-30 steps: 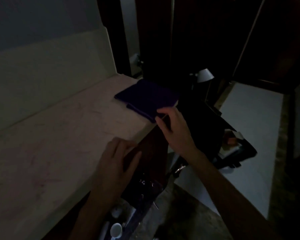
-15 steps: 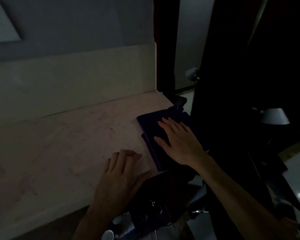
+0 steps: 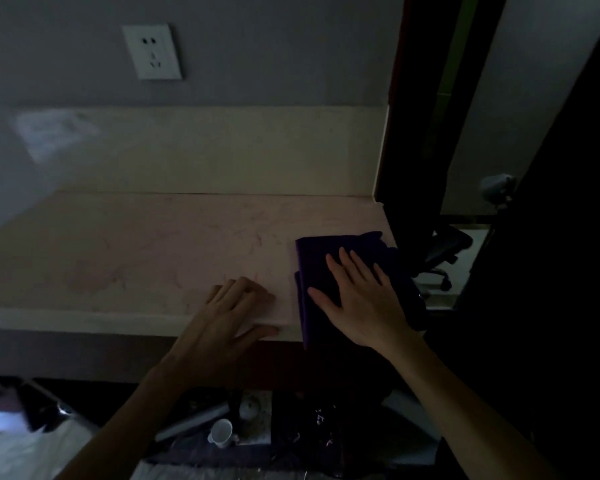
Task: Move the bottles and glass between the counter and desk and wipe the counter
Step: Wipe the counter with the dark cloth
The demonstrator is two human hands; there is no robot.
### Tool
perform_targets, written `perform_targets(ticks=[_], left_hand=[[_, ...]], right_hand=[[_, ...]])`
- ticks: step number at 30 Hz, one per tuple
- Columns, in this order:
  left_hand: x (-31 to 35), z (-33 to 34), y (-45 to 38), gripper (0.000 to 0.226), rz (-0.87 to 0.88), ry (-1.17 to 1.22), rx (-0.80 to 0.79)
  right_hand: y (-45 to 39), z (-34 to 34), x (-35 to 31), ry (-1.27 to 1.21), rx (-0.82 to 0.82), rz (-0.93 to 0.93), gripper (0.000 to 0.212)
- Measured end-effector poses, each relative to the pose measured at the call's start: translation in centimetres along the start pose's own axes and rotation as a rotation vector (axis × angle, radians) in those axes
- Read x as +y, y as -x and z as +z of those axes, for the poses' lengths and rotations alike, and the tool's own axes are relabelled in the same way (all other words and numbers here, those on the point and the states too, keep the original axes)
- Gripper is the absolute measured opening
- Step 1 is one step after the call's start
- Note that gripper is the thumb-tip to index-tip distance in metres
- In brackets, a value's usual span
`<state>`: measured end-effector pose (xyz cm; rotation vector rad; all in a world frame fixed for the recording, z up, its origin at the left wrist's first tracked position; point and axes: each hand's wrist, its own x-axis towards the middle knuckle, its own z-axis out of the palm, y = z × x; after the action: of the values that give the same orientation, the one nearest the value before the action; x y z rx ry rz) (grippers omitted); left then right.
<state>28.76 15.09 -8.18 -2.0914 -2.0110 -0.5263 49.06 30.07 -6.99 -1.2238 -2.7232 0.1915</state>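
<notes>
A folded dark purple cloth (image 3: 317, 258) lies at the right end of the pale pink counter (image 3: 146, 251), one edge hanging over the front. My right hand (image 3: 361, 296) presses flat on the cloth with straight, spread fingers. My left hand (image 3: 229, 317) rests on the counter's front edge just left of the cloth, fingers loosely bent, thumb along the edge, holding nothing. No bottles or glass show on the counter in this dim room.
A cream backsplash (image 3: 222, 150) runs behind the counter, with a white wall socket (image 3: 152, 51) above. A dark door frame (image 3: 406, 133) bounds the right end; an office chair (image 3: 444, 258) stands beyond. A white cup (image 3: 220, 433) and clutter lie below the counter.
My view has swung left to face the counter squarely. My right hand went from the cloth's near corner to lying flat on top of it. My left hand stays at the counter edge.
</notes>
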Motion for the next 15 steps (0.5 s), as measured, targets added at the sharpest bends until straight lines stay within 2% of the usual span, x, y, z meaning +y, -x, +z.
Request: perform_targets(ticks=[5,10,15], left_hand=[[-0.9,0.2,-0.5,0.045,-0.001,0.08,-0.003],[-1.5,0.7,-0.8,0.049,0.023,0.076,0.024],[-1.8,0.8,-1.0,0.048,0.073,-0.012,0.056]], right_hand=[[-6.9,-0.1,0.7,-0.001,-0.049,-0.001,0.08],[-17.0,0.1,1.0,0.024,-0.071,0.089,0.082],[-20.4,0.2,0.7,0.028,-0.093,0.12,0.081]])
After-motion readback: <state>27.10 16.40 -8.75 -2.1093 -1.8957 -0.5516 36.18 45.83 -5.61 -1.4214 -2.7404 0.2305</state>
